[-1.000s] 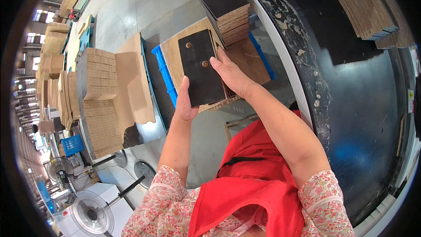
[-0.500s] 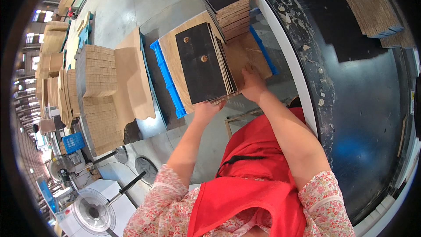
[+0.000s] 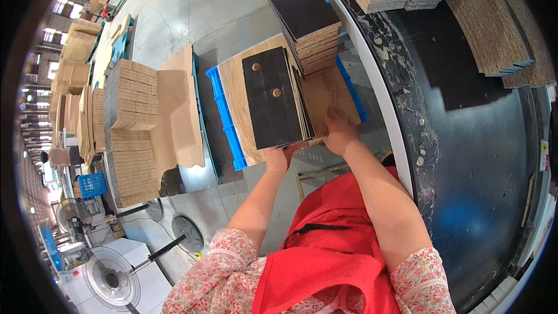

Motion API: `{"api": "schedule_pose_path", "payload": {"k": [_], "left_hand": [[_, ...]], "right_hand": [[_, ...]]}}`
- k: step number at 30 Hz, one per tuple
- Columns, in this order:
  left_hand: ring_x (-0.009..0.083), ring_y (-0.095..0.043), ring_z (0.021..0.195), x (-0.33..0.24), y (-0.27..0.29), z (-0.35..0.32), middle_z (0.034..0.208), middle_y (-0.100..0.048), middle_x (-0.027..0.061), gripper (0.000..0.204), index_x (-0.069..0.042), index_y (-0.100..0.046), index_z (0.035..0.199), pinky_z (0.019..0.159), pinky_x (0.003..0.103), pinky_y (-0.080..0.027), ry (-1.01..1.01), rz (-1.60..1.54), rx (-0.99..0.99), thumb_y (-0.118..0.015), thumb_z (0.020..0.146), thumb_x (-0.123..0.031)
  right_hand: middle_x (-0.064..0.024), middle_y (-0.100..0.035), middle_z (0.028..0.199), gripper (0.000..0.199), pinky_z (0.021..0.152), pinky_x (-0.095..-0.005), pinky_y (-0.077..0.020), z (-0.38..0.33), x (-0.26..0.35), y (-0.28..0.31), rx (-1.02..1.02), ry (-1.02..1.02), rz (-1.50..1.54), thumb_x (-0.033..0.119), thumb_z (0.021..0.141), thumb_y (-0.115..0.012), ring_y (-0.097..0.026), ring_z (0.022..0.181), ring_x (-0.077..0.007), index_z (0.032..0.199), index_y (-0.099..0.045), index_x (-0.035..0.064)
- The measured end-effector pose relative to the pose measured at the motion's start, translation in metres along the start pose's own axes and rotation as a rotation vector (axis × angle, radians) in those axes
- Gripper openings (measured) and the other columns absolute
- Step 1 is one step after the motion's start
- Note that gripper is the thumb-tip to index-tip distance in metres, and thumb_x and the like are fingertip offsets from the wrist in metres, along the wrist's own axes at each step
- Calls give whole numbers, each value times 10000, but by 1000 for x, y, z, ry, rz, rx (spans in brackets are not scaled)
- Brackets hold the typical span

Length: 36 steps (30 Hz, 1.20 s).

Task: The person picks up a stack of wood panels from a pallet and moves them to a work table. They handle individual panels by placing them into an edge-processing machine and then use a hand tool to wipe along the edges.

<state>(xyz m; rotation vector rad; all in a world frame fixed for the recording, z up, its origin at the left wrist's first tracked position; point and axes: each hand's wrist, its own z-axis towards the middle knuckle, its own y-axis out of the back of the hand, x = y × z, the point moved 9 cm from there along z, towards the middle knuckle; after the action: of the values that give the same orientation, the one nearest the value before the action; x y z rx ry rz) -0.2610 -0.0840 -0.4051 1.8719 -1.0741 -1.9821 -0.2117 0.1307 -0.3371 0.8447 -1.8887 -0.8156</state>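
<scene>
A stack of thin black boards [image 3: 270,110], the top one with two round wood-coloured spots, lies skewed on a wood-faced base board [image 3: 232,104]. At its near edge, my left hand [image 3: 278,158] is closed around the lower boards, fingertips hidden beneath the overhang. My right hand [image 3: 340,132] rests beside the near right corner. Its fingers lie on the bare wood of the base, and the thumb reaches toward the stack's edge; nothing shows in its grasp. A taller stack of black-topped boards [image 3: 302,9] stands just behind on the same base.
Blue pallet edges [image 3: 226,116] show under the base. To the right runs a black machine bed with a white rail [image 3: 381,93], carrying stacked particleboard [image 3: 488,29]. Left stands another board stack [image 3: 131,134] beside brown sheeting. A fan [image 3: 110,279] is at lower left.
The whole scene sits slightly lower and to the right in the view. Both hands stay at the stack's near edge, with the left thumb turned a little more inward.
</scene>
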Motion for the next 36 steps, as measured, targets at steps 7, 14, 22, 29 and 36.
{"api": "schedule_pose_path", "payload": {"k": [7, 14, 22, 29, 36], "left_hand": [[373, -618, 900, -41, 32, 21, 936, -704, 171, 437, 41, -704, 911, 856, 448, -489, -147, 275, -347, -903, 727, -301], [412, -597, 912, -58, 42, 32, 904, -664, 204, 494, 45, -680, 883, 855, 477, -489, -118, 307, -389, -949, 637, -289], [408, -564, 1093, -63, 37, 47, 1069, -658, 163, 671, -17, -623, 1107, 940, 504, -438, 57, 371, -387, -915, 631, -388], [405, -596, 1078, -61, 39, 82, 1085, -660, 156, 644, -60, -610, 1145, 914, 520, -452, 103, 148, -390, -905, 660, -365], [396, -610, 1042, -81, 45, 111, 1070, -662, 142, 609, -64, -613, 1129, 884, 515, -467, 50, 157, -388, -904, 662, -325]], "right_hand": [[-139, -345, 1587, 581, 1126, -486, -390, 4, -4, -9, 68, 10, -65, 199, 872, -659, -381, 1432, -330, 1404, -509, 19], [-87, -260, 1648, 541, 1174, -453, -346, 0, -2, -6, 158, -77, -87, 234, 907, -624, -391, 1437, -302, 1408, -521, 56], [-153, -268, 1634, 522, 1179, -397, -350, 2, -2, -5, 130, -11, -95, 227, 899, -619, -313, 1480, -317, 1352, -543, -20], [-117, -296, 1627, 473, 1184, -444, -326, 4, -9, -15, 44, -9, -91, 167, 876, -601, -358, 1462, -300, 1322, -593, 10], [-154, -317, 1611, 432, 1187, -444, -319, 0, -6, -5, 73, 7, 6, 147, 878, -592, -362, 1448, -337, 1280, -606, -11]]}}
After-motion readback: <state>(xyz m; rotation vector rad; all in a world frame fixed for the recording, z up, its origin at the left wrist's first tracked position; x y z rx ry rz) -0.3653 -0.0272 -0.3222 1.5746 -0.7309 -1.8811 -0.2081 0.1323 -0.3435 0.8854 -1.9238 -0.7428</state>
